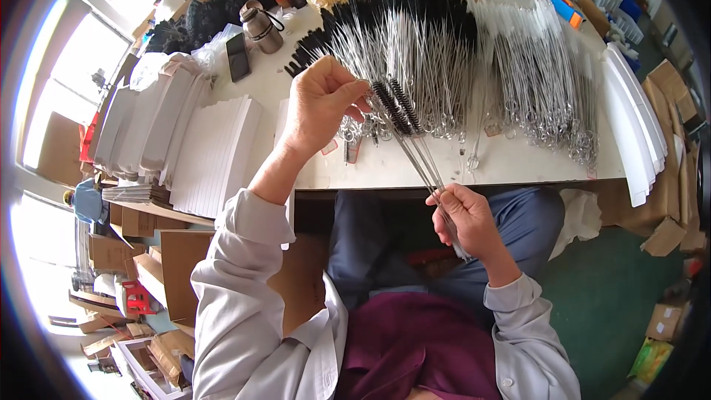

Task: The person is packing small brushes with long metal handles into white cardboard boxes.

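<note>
Several thin wire cleaning brushes (400, 107) with black bristles slant over the table's front edge, bristle ends up and away from me. My right hand (468, 218) is closed round their wire handles, above my knee. At the bristle ends my left hand (326, 100) is closed in a pinch, thumb against curled fingers. What lies between those fingertips is too small to make out. Beyond my hands spreads a big heap of black-bristled brushes (422, 37), their looped wire ends toward me. To its right lies a heap of pale-bristled brushes (537, 74).
White folded cartons (215, 144) are stacked at the table's left, with more white card sheets (635, 118) at the right edge. A phone (238, 57), a steel flask (261, 28) and a blue-orange tool (566, 11) lie farther back. Cardboard boxes (181, 270) stand on the floor at left.
</note>
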Motion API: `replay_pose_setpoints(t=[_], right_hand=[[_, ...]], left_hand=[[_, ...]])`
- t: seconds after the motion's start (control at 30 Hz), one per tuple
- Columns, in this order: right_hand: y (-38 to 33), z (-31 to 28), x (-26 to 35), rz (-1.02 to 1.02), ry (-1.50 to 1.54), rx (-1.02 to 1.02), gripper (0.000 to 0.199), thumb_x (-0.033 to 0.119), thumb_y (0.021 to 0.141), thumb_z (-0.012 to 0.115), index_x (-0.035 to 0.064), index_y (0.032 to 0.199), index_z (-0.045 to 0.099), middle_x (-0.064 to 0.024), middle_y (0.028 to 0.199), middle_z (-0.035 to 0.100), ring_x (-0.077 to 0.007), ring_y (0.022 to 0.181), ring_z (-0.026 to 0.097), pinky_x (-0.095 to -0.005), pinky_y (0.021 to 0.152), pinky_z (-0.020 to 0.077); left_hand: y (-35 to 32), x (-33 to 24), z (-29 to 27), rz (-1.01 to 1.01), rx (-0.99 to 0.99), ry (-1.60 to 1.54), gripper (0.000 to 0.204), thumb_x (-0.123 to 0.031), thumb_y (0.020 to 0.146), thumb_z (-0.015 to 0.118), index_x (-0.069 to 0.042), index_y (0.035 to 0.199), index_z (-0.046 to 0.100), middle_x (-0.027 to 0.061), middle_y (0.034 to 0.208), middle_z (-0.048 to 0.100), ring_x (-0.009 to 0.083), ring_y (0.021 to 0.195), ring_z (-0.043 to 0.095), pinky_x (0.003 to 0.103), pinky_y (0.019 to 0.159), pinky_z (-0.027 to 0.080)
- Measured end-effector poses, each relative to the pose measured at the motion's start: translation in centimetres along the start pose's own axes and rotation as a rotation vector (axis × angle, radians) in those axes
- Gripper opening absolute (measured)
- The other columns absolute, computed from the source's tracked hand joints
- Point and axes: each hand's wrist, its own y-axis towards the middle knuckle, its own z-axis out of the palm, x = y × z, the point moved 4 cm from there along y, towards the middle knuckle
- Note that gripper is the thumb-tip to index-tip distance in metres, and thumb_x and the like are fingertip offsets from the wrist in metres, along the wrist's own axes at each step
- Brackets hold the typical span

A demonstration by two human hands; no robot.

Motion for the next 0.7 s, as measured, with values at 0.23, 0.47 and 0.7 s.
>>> replay_pose_setpoints(t=[0.23, 0.47, 0.7], right_hand=[[-0.5, -0.5, -1.2, -0.086, -0.065, -0.010, 0.035, 0.032, 0.110, 0.049, 0.0014, 0.104, 0.065, 0.0021, 0.061, 0.051, -0.0032, 0.049, 0.042, -0.0205, 0.046, 0.0346], [-0.8, -1.2, -1.6, -0.076, -0.156, -0.060, 0.035, 0.033, 0.108, 0.054, 0.0024, 0.097, 0.067, 0.0069, 0.061, 0.044, -0.0016, 0.054, 0.039, -0.0211, 0.048, 0.0318], [-1.7, -1.1, -2.1, 0.020, -0.108, 0.007, 0.035, 0.032, 0.109, 0.052, 0.0024, 0.096, 0.065, 0.0080, 0.061, 0.042, -0.0002, 0.054, 0.036, -0.0201, 0.047, 0.0296]], left_hand=[[-1.6, 0.8, 0.7, 0.038, -0.117, 0.129, 0.012, 0.001, 0.092, 0.070, 0.002, 0.087, 0.058, 0.0113, 0.081, 0.070, 0.0151, 0.071, 0.070, 0.026, 0.061, 0.058], [-5.9, -1.2, 3.6, 0.776, 0.001, 0.894, 0.016, 0.005, 0.080, 0.075, -0.002, 0.091, 0.067, 0.0093, 0.075, 0.066, 0.0251, 0.062, 0.066, 0.033, 0.057, 0.052], [-8.1, 1.3, 4.4, 0.772, 0.135, 0.907, 0.019, 0.004, 0.078, 0.074, -0.004, 0.094, 0.065, 0.0065, 0.077, 0.064, 0.0231, 0.062, 0.065, 0.034, 0.055, 0.051]])
